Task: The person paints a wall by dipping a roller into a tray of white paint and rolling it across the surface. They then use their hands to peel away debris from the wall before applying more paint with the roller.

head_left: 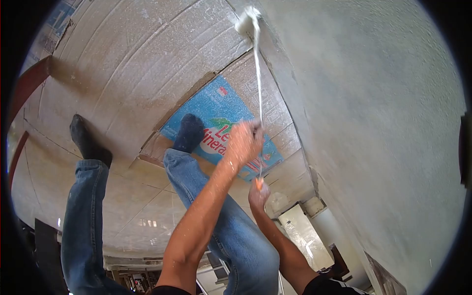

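Note:
A long thin pole [259, 83], spattered white, runs from a white-coated roller head [248, 24] down through both hands. The roller head is near the edge where the grey-green wall [364, 123] meets the cardboard-covered floor. My left hand [244, 143] is closed around the pole's middle part, its back speckled white and slightly blurred. Lower down, my right hand [259, 191] is closed around the pole's orange end.
Cardboard sheets [147, 54] cover the floor, with a blue printed carton [223, 98] under one dark-socked foot [189, 132]. Reddish-brown curved legs [32, 83] stand at the left. A white box-like object [305, 236] and shelves [142, 278] are at the bottom.

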